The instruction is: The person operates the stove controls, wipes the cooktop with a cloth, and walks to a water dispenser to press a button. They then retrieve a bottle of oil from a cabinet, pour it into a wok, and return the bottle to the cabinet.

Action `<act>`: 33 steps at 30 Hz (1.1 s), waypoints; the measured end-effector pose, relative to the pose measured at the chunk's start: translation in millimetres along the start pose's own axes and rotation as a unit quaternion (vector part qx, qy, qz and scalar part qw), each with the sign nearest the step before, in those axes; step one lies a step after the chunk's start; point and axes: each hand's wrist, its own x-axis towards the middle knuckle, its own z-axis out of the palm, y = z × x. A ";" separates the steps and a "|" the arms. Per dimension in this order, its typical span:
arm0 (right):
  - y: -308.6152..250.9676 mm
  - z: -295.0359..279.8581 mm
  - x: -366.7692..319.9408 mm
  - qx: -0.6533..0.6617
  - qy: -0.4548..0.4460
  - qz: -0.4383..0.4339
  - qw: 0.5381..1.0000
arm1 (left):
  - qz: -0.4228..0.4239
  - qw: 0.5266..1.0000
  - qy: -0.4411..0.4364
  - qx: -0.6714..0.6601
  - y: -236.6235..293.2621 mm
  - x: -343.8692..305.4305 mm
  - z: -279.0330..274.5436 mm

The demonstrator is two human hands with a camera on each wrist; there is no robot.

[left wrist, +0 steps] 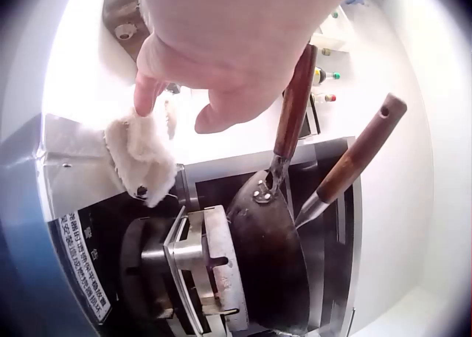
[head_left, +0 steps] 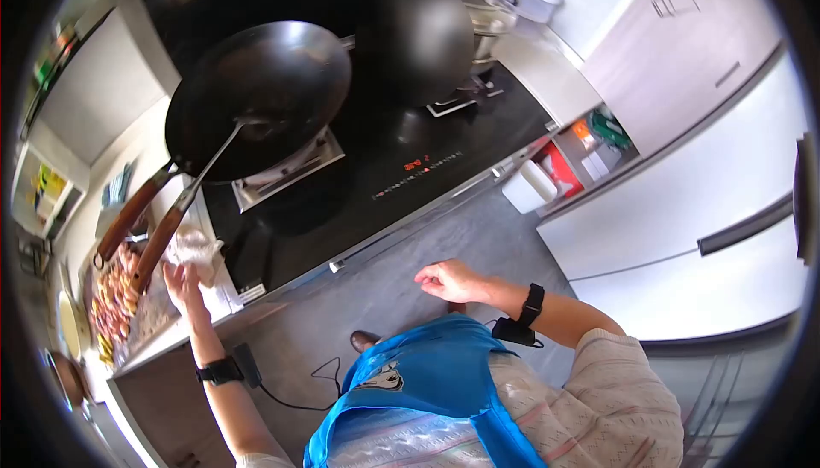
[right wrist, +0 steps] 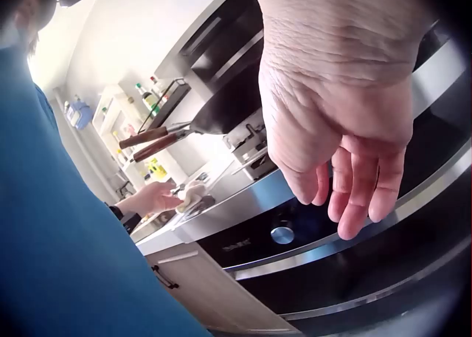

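Note:
My left hand is over the counter's front edge beside the hob, its fingers loosely extended. A crumpled white cloth lies right at its fingertips, on the counter corner. Above that hand, two wooden handles jut out. One belongs to a large black wok, tilted over the left burner. The other is the handle of a metal-shafted utensil whose far end rests in the wok. My right hand hangs before the cooker front, fingers loosely curled and holding nothing; the right wrist view shows the bare palm.
Many small pieces of food lie on the counter at left. A dark round pan-like shape and a steel pot stand at the back right of the black cooktop. An open drawer juts out at right.

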 end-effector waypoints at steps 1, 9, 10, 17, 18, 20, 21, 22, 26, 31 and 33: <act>10.3 -5.1 -6.8 0.001 0.001 0.016 1.000 | 0.051 0.999 -0.001 -0.011 -24.2 9.3 -3.6; 145.1 -75.9 -81.0 0.025 0.083 0.048 0.995 | 0.069 0.994 -0.068 0.049 32.5 -140.2 67.6; 164.7 -91.8 -92.9 0.034 0.099 0.082 0.991 | 0.052 0.996 -0.068 0.034 29.3 -162.4 85.9; 302.9 -188.3 -144.5 0.019 0.202 0.143 0.969 | -0.054 0.960 -0.256 0.102 4.9 -276.9 204.2; 320.2 -204.4 -143.5 0.029 0.250 0.162 0.954 | -0.084 0.949 -0.286 0.097 6.0 -285.5 220.2; 353.1 -234.1 -141.6 -0.019 0.292 0.175 0.940 | -0.110 0.931 -0.328 0.120 10.5 -298.8 253.9; 370.4 -242.6 -136.5 -0.070 0.335 0.183 0.922 | -0.133 0.911 -0.364 0.140 8.3 -302.6 268.8; 385.4 -255.2 -134.0 -0.063 0.337 0.187 0.921 | -0.131 0.909 -0.368 0.147 7.0 -308.1 286.4; 435.7 -300.2 -140.2 -0.130 0.391 0.234 0.881 | -0.166 0.843 -0.472 0.197 -5.4 -321.4 363.3; 513.7 -392.1 -119.5 -0.165 0.416 0.280 0.849 | -0.115 0.790 -0.532 0.281 -2.3 -354.7 440.0; 528.9 -442.7 -101.7 -0.172 0.395 0.331 0.839 | -0.125 0.792 -0.522 0.292 -0.7 -366.6 460.5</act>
